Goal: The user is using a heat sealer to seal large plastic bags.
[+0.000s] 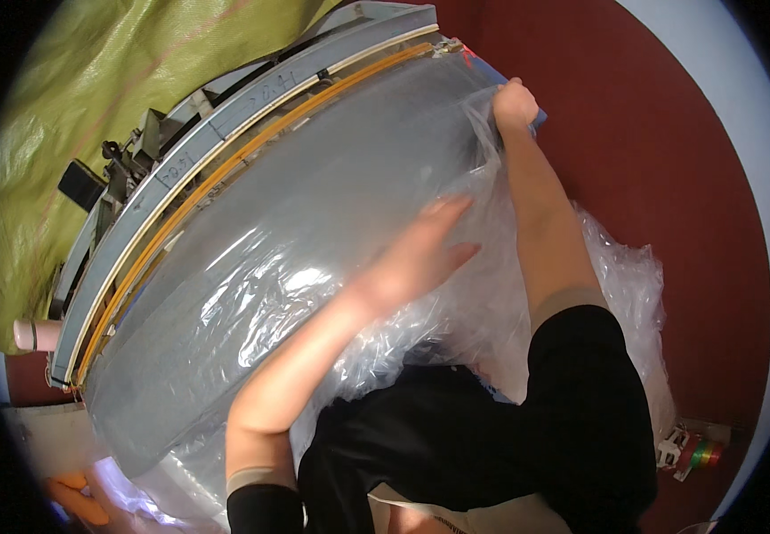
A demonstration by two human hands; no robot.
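Note:
A large sheet of clear plastic film point(314, 240) lies over a grey work surface, smooth toward the far side and crumpled with bright glints closer to my body. My left hand point(411, 262) is over the middle of the film, its fingers stretched out and the thumb apart, slightly blurred. Nothing is in it, and whether it touches the film I cannot tell. At the far right corner, my right hand point(516, 105) is closed, with gathered film running up to it. Its fingertips are mostly hidden behind the fist.
A long metal rail point(251, 102) with an orange-yellow strip point(265, 138) borders the far side. Beyond it are a dark phone-like object point(82, 185) and a yellow-green tarp point(162, 53). A pink bottle point(36, 335) stands at left. Loose film hangs at right above the dark red floor point(669, 160).

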